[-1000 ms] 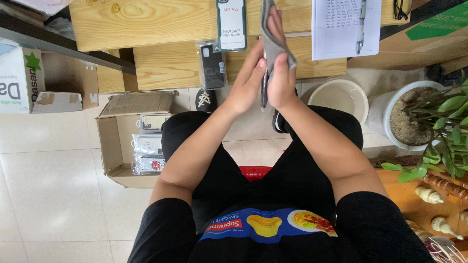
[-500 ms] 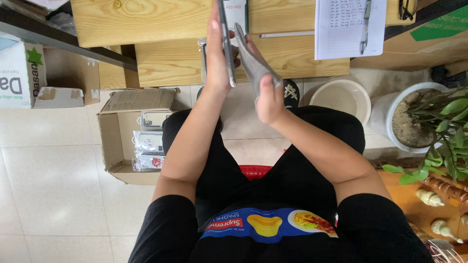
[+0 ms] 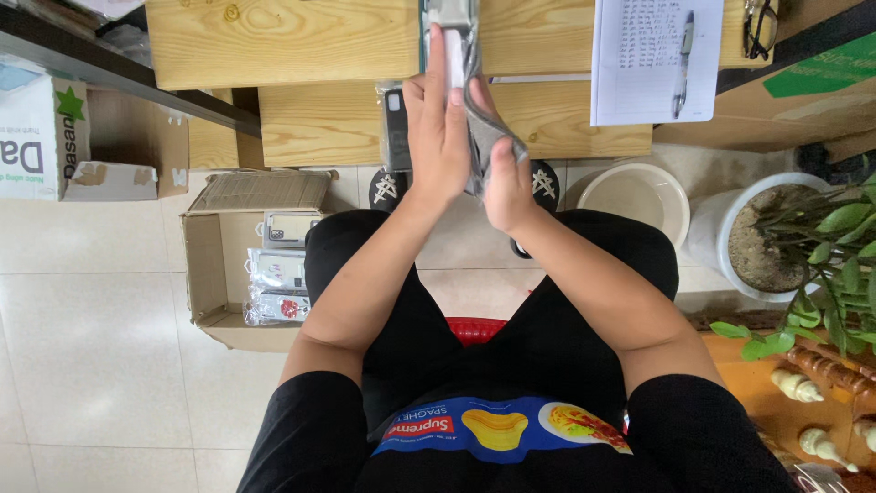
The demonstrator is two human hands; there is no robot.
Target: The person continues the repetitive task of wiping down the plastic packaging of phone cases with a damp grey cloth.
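Pressing flat, the left hand point(image 3: 438, 137) meets the grey cloth point(image 3: 482, 119), clamped in the right hand point(image 3: 507, 187) grip.

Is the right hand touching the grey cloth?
Touching. The head view shows the right hand closed around the lower part of the grey cloth, with no gap between them.
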